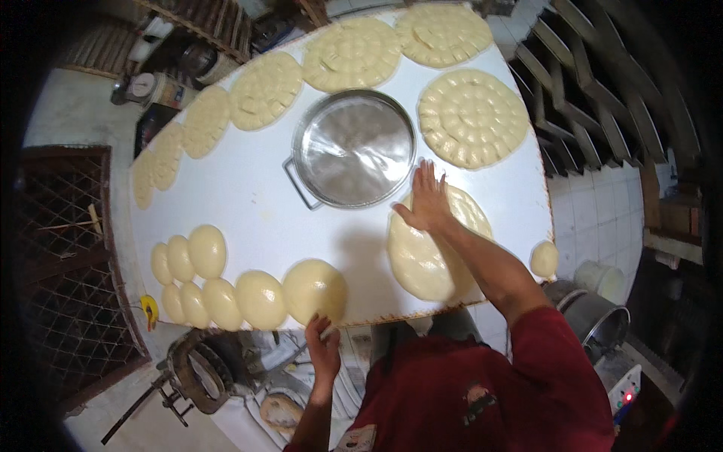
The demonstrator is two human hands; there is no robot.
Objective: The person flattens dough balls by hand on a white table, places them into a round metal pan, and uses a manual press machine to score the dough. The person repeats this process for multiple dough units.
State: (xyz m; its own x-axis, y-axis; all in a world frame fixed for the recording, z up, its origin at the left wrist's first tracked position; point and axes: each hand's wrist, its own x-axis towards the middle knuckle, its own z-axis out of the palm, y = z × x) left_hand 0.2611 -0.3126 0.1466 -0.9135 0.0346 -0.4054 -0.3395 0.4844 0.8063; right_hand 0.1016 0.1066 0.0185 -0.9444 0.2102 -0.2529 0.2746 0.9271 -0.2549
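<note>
My right hand (pixel 427 203) lies flat, fingers stretched, on the upper part of a wide flattened round of glossy pale dough (pixel 422 264). Its fingertips reach past the dough's far edge, close to the rim of a round metal pan (pixel 295 143) with a side handle. Inside, the pan is shiny; whether it holds liquid I cannot tell. My left hand (pixel 322 348) is at the table's near edge, fingers loosely bent and apart, just below a smooth dough ball (pixel 315 290). It holds nothing visible; whether its fingertips touch that ball is unclear.
Several dough balls (pixel 261 299) sit in two rows at the near left of the white table (pixel 263 181). Flattened, dimpled dough rounds (pixel 473 118) line the far edge. A small dough piece (pixel 544 259) lies at the right edge. Metal pots (pixel 599 320) stand below right.
</note>
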